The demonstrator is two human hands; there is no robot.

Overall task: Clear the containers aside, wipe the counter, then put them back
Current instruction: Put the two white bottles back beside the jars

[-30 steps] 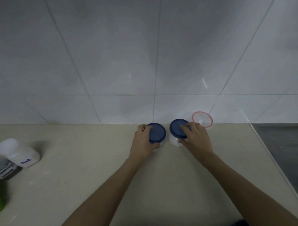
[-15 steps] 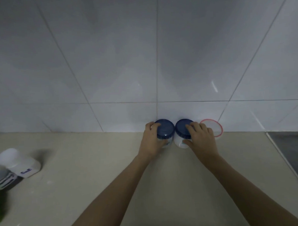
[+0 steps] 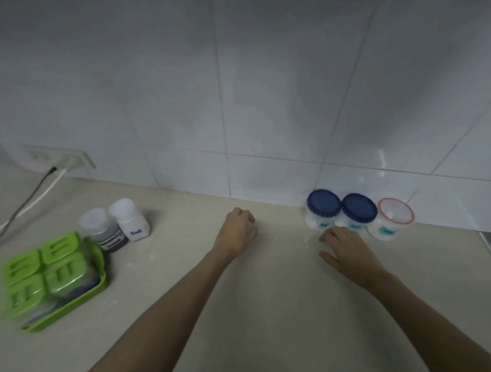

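Blue-lidded jars (image 3: 323,207) touch side by side against tiled wall (image 3: 235,102).

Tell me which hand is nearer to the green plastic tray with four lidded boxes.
Left. The left hand hovers over the counter, right of the green plastic tray. The right hand is farther right, beside the blue-lidded jars.

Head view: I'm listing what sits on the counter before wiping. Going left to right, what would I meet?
Green tray of lidded boxes → grey-banded jar → white salt jar → left hand → first blue-lidded jar → second blue-lidded jar → red-rimmed jar. The right hand overlaps the jars, so I left it out.
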